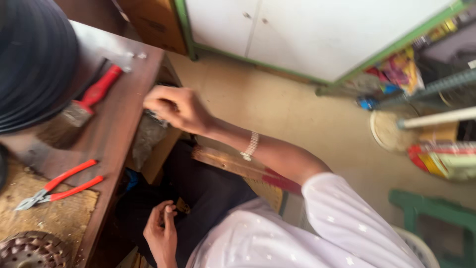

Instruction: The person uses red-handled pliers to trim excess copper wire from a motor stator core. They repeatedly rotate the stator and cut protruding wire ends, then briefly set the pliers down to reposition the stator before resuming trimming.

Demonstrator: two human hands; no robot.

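My right hand [176,106], a pale bracelet on its wrist, reaches out from a white sleeve to the edge of a brown wooden table [116,134]. Its fingers are curled around a small metallic thing that is blurred. My left hand [161,233] rests low over my dark-clothed lap, its fingertips pinched together on a small dark piece. A red-handled brush [91,101] lies on the table just left of my right hand. Red-handled pliers [59,186] lie nearer to me on a worn mat.
A large black ribbed round object [29,59] fills the table's far corner, and a round toothed metal disc [29,250] sits at the near corner. White cabinet doors [307,30] in a green frame stand beyond. A green stool [431,213] and colourful packages [441,161] stand on the floor.
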